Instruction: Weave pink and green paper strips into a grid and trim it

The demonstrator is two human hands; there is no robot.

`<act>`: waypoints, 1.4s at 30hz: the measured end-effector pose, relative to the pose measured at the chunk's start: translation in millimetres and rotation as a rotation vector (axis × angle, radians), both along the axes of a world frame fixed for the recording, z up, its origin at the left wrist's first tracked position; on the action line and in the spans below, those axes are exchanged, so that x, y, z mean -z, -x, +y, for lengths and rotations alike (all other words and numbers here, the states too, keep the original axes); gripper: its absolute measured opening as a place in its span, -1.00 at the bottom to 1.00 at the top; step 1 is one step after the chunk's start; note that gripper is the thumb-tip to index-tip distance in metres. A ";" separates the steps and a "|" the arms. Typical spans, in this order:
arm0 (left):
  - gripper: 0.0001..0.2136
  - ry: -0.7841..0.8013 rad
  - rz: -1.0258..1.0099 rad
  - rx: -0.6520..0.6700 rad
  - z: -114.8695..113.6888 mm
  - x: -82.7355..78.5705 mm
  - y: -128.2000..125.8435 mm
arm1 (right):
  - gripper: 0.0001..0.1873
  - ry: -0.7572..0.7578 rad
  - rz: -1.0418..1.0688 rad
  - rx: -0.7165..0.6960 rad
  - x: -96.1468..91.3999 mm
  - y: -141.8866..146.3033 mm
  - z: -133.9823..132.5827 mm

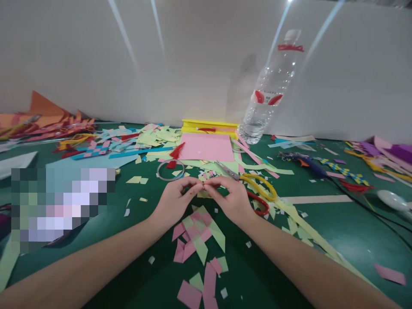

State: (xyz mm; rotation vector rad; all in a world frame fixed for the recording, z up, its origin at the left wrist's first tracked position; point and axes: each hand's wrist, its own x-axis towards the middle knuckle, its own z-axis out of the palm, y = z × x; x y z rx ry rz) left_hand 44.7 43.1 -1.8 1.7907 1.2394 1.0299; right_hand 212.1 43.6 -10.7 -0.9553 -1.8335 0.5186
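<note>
My left hand [175, 197] and my right hand [230, 199] meet fingertip to fingertip over the table. Both are closed in a pinch, and whatever lies between the fingertips is too small to make out. Just below them is a woven piece [198, 229] of pink and pale green paper strips, its loose ends sticking out. Beyond my right hand lie scissors [262, 186] with yellow and red handles, partly hidden by that hand. A roll of clear tape [160, 170] lies past my left hand, near a red tassel [176, 154]. Cut paper pieces [189, 294] lie nearest me.
A pink sheet [207, 147] and a yellow folded piece [193, 124] lie by the wall. A clear bottle [270, 90] stands at the back right. A glue gun [305, 165] with a cable lies right. Paper scraps [161, 137] cover the back left.
</note>
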 end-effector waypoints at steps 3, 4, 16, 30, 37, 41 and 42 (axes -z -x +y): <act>-0.81 0.032 -0.030 0.000 -0.1 -1.3 -0.8 | -0.90 0.024 0.021 -0.013 0.3 -0.6 0.0; -0.81 0.040 -0.033 0.000 0.1 -1.7 -1.1 | -0.90 0.039 0.025 -0.017 0.5 -0.7 -0.1; -0.79 0.064 -0.075 0.033 1.7 2.1 0.9 | -0.88 0.131 0.046 -0.045 -1.3 -0.3 -1.6; -0.81 0.112 -0.108 0.069 2.5 1.6 2.9 | -0.88 0.201 0.080 -0.050 -4.8 0.0 -4.2; -0.80 0.124 -0.073 0.095 4.3 0.4 6.7 | -0.87 0.325 0.154 -0.088 -3.9 -1.5 -2.5; -0.79 0.125 -0.026 0.130 7.7 0.2 10.7 | -0.85 0.340 0.134 -0.107 -5.8 -2.3 -2.9; -0.80 0.126 -0.016 0.134 8.6 0.2 11.5 | -0.85 0.341 0.130 -0.110 -6.0 -2.6 -2.9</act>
